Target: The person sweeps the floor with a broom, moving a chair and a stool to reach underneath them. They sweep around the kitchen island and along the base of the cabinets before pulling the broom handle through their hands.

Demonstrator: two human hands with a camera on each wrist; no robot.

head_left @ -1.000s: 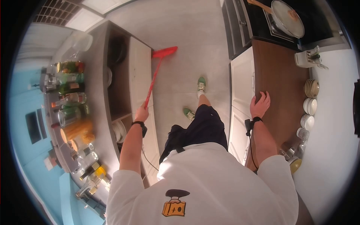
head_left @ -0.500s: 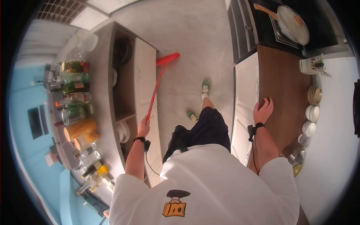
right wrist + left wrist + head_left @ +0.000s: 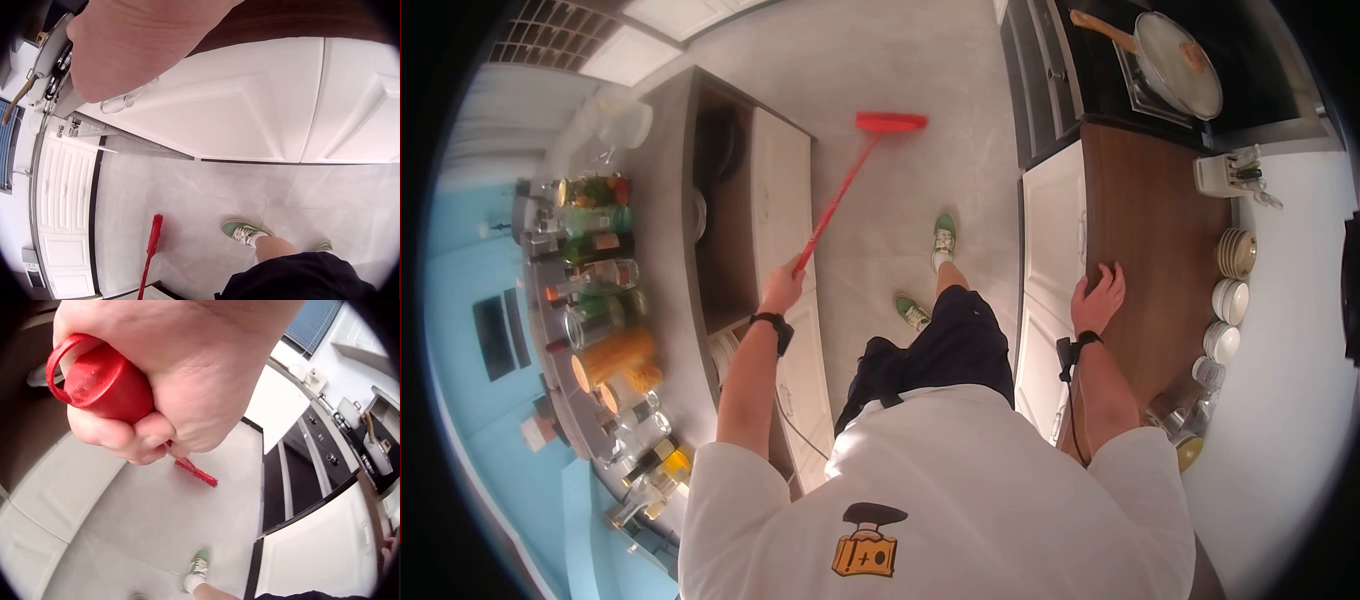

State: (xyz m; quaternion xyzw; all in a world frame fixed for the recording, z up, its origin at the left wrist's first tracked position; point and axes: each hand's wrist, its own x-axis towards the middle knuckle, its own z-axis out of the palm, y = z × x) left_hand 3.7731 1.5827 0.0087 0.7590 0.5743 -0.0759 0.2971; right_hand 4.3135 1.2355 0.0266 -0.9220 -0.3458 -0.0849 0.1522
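Note:
My left hand (image 3: 781, 290) grips the end of a red broom (image 3: 835, 205), fingers curled round the handle. The handle's looped red cap (image 3: 103, 378) sticks out of the fist in the left wrist view. At the far end, the broom's wide red bristle head (image 3: 892, 122) meets the grey floor ahead of the feet, out from the left cabinet. On the brown countertop (image 3: 1145, 230) at the right, my right hand (image 3: 1099, 297) rests near the front edge with its fingers loosely spread, holding nothing.
An island cabinet (image 3: 785, 190) with open shelves stands on the left, bottles and jars (image 3: 600, 245) along its top. On the right are white cabinet doors (image 3: 1055, 240), a stove with a lidded pan (image 3: 1180, 65), a knife block (image 3: 1228, 175) and stacked bowls (image 3: 1230, 300). Green shoes (image 3: 943, 240) stand between.
The broom head has swung from beside the left cabinet to the right, out over the floor. My left hand has shifted slightly with it. The right hand stays on the countertop.

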